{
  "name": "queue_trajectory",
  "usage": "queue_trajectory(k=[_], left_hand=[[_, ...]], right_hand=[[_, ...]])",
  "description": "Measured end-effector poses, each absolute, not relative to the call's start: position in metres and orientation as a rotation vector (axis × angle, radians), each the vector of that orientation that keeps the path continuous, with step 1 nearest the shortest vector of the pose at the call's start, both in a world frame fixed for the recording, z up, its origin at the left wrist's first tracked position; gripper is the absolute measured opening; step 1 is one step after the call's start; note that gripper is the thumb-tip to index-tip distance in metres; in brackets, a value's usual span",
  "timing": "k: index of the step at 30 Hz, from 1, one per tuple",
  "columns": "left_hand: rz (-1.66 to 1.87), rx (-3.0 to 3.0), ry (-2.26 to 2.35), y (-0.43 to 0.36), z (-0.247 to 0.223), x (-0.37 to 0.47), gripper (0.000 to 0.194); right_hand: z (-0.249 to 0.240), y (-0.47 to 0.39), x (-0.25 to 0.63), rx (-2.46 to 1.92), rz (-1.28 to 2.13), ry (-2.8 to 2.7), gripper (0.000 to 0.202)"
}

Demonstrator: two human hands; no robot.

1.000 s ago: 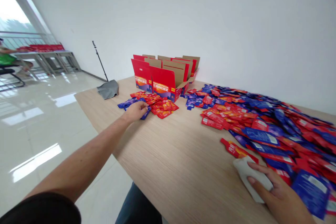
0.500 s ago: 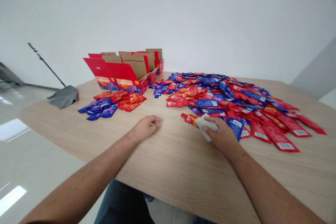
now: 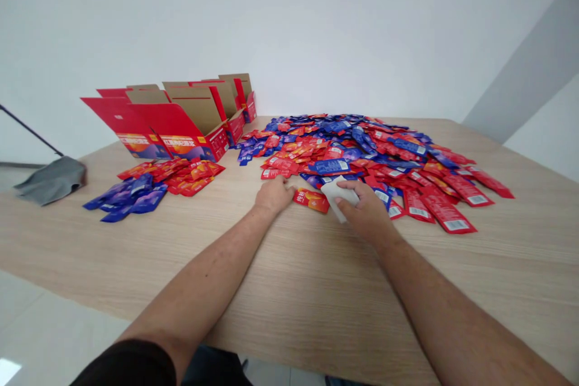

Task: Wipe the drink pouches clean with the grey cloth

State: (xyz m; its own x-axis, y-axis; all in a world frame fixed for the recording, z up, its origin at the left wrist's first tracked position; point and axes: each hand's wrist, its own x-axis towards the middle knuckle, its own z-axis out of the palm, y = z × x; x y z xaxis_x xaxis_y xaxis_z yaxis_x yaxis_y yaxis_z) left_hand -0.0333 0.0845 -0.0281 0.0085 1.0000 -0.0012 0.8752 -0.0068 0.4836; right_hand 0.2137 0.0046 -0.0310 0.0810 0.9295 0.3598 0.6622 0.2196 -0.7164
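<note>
My left hand (image 3: 275, 195) is closed at the left end of a red and orange sachet (image 3: 311, 199), its fingertips pinching the narrow tip. The sachet lies flat, printed face up, at the near edge of a big heap of red and blue sachets (image 3: 330, 167). My right hand (image 3: 367, 211) grips a folded white cloth or tissue (image 3: 338, 195) between thumb and fingers. The cloth is held just right of the pinched sachet, close over its right end.
Open red cartons (image 3: 181, 132) with raised flaps stand at the back left. In front of them lie smaller piles of red sachets (image 3: 194, 176) and blue sachets (image 3: 131, 196). A grey cloth (image 3: 52, 180) on a dark pole is at the far left.
My left hand has moved right and forward to the red sachet and closed on its tip. My right hand still holds the white cloth. The view has turned right.
</note>
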Motion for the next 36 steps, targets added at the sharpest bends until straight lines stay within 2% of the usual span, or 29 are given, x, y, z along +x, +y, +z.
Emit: queue_trajectory(k=[9, 22, 29, 33, 36], left_hand=[[0.576, 1.849, 1.846, 0.094, -0.034, -0.024, 0.042], [0.862, 1.870, 1.566, 0.084, -0.045, -0.003, 0.034], [0.707, 2.243, 1.434, 0.070, -0.043, -0.003, 0.051], [0.516, 2.423, 1.394, 0.056, -0.042, 0.002, 0.047], [0.453, 2.454, 1.432, 0.047, -0.038, 0.007, 0.052]], right_hand=[[-0.045, 0.007, 0.196, -1.594, 0.468, -1.654, 0.040], [-0.043, -0.002, 0.191, -1.560, 0.579, -1.715, 0.046], [-0.039, -0.005, 0.191, -1.553, 0.646, -1.685, 0.045], [-0.035, 0.000, 0.202, -1.577, 0.697, -1.508, 0.051], [-0.034, 0.001, 0.206, -1.570, 0.690, -1.367, 0.056]])
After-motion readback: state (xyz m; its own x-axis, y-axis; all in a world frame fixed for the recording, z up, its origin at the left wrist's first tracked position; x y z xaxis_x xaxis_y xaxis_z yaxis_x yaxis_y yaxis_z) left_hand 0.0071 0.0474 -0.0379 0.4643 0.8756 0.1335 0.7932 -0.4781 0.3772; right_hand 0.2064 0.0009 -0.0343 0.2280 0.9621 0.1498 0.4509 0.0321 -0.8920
